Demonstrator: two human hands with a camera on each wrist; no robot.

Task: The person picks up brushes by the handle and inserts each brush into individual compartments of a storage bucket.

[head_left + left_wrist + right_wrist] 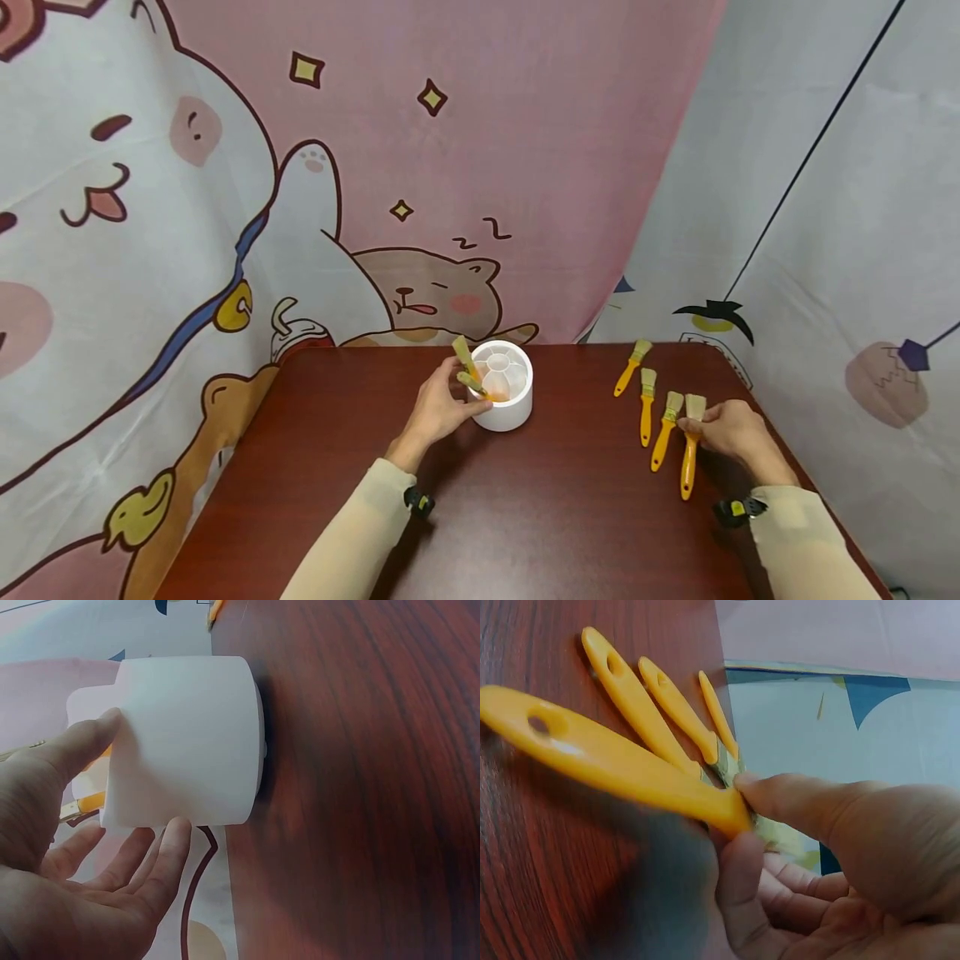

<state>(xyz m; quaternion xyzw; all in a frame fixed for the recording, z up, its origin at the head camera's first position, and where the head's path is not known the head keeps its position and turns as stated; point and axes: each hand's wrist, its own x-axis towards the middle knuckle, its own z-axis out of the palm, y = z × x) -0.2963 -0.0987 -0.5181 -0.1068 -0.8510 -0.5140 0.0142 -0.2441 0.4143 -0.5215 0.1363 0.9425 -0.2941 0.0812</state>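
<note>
A round white divided holder (504,417) stands at the table's back edge, with two yellow-handled paintbrushes (464,357) upended in it, bristles up. Around its left side curves my left hand (437,408); the thumb lies by the rim and the fingertips touch the wall (187,742). My right hand (731,433) pinches another paintbrush (688,471) near its ferrule, between thumb and fingers. In the right wrist view that brush's yellow handle (615,761) is tilted, with its end raised off the table. Its bristles are partly hidden by the fingers.
Three more yellow-handled paintbrushes lie in a slanting row left of my right hand: one nearest it (664,433), one in the middle (647,408) and one farthest back (632,367). A cartoon-printed cloth (525,125) hangs behind the dark wooden table (555,517).
</note>
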